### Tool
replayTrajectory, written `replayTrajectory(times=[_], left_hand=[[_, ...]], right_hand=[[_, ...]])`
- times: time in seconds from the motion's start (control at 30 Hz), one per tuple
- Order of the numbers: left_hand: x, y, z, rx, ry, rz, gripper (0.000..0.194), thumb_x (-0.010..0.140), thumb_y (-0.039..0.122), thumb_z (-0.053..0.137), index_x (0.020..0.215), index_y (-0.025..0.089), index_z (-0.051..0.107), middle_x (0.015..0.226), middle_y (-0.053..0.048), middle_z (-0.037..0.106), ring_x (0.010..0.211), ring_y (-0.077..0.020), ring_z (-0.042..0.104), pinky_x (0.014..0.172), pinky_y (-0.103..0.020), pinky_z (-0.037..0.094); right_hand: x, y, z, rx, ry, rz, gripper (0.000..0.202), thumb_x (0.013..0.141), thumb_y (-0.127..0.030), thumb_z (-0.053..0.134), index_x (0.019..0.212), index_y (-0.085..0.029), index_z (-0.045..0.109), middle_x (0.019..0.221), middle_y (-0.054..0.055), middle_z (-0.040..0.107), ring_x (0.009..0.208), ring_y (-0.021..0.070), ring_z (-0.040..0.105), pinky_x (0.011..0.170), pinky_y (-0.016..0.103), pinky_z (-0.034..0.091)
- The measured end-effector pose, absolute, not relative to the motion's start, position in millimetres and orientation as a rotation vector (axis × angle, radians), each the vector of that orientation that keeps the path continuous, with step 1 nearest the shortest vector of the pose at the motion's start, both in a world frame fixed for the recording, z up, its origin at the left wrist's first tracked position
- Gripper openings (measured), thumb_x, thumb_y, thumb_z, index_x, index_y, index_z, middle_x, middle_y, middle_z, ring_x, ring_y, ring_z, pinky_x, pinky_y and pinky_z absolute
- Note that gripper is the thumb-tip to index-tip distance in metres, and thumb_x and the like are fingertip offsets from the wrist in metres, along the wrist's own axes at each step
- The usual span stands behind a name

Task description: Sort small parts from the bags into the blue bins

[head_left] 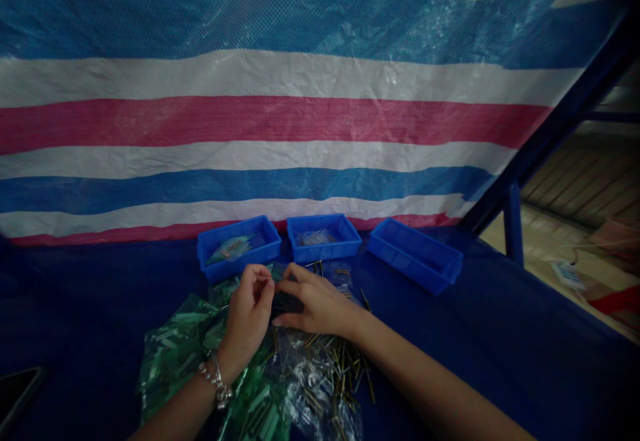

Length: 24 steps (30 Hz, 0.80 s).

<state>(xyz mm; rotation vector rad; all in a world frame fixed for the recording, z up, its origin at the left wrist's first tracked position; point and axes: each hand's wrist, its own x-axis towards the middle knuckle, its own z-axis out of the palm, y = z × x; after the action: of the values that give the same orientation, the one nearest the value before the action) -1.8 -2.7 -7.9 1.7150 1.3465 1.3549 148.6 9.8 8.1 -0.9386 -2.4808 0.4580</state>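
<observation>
My left hand [253, 302], with a bracelet [216, 379] at its wrist, has its thumb and fingers pinched together over the work surface. Whatever they may hold is too small to make out. Close beside it, my right hand [313, 301] reaches in from the right, thumb and forefinger apart, its forefinger tip near the left fingertips. Beneath and left of the hands lie green-tinted plastic packets [183, 341]. Thin brass-coloured rods [345, 367] lie loose in a pile below my right hand, partly on clear plastic bags [305, 374].
Three blue bins stand along the back: the left bin [240, 269] holds pale packets, the middle bin [330, 252] clear pieces, and the right bin [415, 269] shows a bare floor. A striped plastic sheet [280, 121] hangs behind. A dark flat object [17, 394] lies far left.
</observation>
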Motion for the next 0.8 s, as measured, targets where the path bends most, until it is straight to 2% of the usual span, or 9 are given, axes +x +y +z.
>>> replayTrajectory(times=[0.23,0.5,0.8], left_hand=[[-1.3,-1.2,-9.9,1.73,1.332,1.333,0.002,0.077,0.021,0.043,0.078,0.019,0.043,0.071,0.001,0.048,0.068,-0.0147,0.05,0.064,-0.027,0.04],[-1.0,-1.2,-8.2,1.757,1.318,1.31,0.002,0.077,0.02,0.044,0.076,0.019,0.045,0.069,0.002,0.048,0.064,-0.0142,0.05,0.061,-0.025,0.04],[-1.3,-2.3,-7.6,1.766,1.319,1.287,0.002,0.077,0.019,0.044,0.075,0.018,0.045,0.069,0.002,0.048,0.065,-0.0141,0.051,0.06,-0.024,0.04]], right_hand=[[147.8,10.6,4.6,-0.952,-2.581,0.365,0.042,0.075,-0.048,0.048,0.106,-0.02,0.054,0.091,0.006,0.047,0.08,0.0176,0.048,0.067,0.03,0.04],[145.3,9.4,3.0,-1.015,-2.623,0.221,0.034,0.077,-0.042,0.048,0.098,-0.015,0.052,0.085,0.005,0.05,0.079,0.0177,0.049,0.065,0.029,0.039],[144.2,9.9,-1.4,-1.097,-2.533,0.295,0.036,0.076,-0.041,0.048,0.1,-0.015,0.048,0.089,0.007,0.048,0.073,0.0165,0.049,0.063,0.029,0.039]])
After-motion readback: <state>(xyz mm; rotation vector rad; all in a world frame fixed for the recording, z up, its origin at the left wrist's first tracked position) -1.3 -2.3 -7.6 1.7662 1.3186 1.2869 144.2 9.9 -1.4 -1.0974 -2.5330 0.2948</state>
